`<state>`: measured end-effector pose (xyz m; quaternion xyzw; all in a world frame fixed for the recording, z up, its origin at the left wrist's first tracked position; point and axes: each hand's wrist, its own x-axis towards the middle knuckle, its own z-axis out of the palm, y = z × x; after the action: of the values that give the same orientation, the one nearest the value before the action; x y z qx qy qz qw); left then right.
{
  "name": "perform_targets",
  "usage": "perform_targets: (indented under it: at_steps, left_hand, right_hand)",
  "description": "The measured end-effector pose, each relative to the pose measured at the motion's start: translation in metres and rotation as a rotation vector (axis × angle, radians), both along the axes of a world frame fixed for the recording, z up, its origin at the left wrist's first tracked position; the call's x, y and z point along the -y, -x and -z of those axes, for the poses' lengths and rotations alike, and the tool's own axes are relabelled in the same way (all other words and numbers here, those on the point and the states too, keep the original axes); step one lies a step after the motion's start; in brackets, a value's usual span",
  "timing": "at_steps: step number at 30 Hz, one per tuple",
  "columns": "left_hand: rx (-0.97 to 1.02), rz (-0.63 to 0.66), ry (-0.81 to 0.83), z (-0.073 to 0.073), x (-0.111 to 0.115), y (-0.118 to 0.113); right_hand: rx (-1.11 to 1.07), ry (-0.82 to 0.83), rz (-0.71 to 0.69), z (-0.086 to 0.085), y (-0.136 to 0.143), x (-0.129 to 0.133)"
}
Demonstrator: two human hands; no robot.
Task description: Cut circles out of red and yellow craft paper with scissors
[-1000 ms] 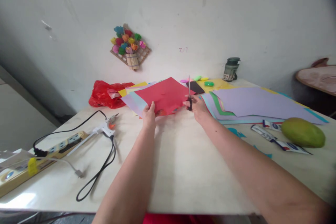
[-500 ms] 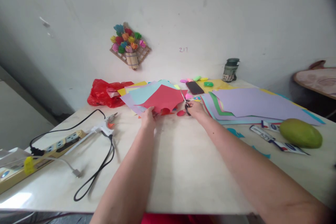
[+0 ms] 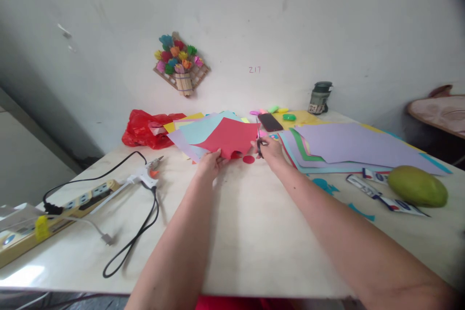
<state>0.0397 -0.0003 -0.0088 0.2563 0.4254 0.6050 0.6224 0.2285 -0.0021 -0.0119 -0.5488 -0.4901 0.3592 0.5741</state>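
Pinched at its near edge, a red paper sheet [image 3: 232, 134] is in my left hand [image 3: 210, 163]. That edge has a curved cut-out. My right hand [image 3: 271, 150] grips black-handled scissors [image 3: 259, 147], their blades pointing away beside the sheet's right edge. Whether the blades touch the paper I cannot tell. A small red paper circle [image 3: 249, 159] lies on the table between my hands. Light blue, lilac and yellow sheets [image 3: 196, 130] are behind and left of the red one.
A red plastic bag [image 3: 140, 128], glue gun [image 3: 147, 174] and power strip [image 3: 82, 198] are on the left. Behind sits a phone [image 3: 270, 122]; a bottle [image 3: 319, 98] stands near the wall. Rightward are stacked large sheets [image 3: 363, 143], small tubes [image 3: 363, 186] and a green mango [image 3: 417, 186].
The scissors have turned more upright beside the red sheet. My left hand has shifted slightly right along the sheet's near edge, and the red circle shows more fully.
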Motion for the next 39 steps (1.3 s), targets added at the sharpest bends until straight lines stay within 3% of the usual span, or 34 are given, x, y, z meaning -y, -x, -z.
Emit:
perform_targets:
  at_steps: [7, 12, 16, 18, 23, 26, 31, 39]
  left_hand:
    - [-0.007, -0.006, -0.104, 0.002, 0.003, -0.007]
    - [0.017, -0.149, -0.239, 0.004, 0.001, -0.014]
    - [0.042, -0.267, -0.188, 0.005, -0.001, -0.014]
    - [0.062, -0.255, -0.142, 0.006, -0.002, -0.012]
    - [0.073, -0.038, -0.041, 0.002, 0.001, -0.003]
    - [0.065, 0.010, -0.003, -0.001, 0.003, 0.001]
    - [0.050, 0.079, -0.103, 0.006, 0.001, 0.003]
    - [0.115, -0.108, -0.304, 0.012, -0.009, 0.004]
  right_hand:
    - [-0.073, 0.091, -0.086, -0.012, 0.025, 0.019]
    - [-0.085, 0.131, -0.145, -0.015, 0.028, 0.023]
    - [-0.045, 0.124, -0.238, -0.010, 0.028, 0.022]
    - [-0.032, 0.121, -0.299, -0.008, 0.027, 0.022]
    - [0.032, 0.185, -0.403, -0.004, 0.026, 0.025]
    - [0.023, 0.187, -0.423, -0.004, 0.025, 0.025]
    - [0.016, 0.188, -0.442, -0.003, 0.024, 0.024]
    - [-0.007, 0.186, -0.432, -0.003, 0.024, 0.024]
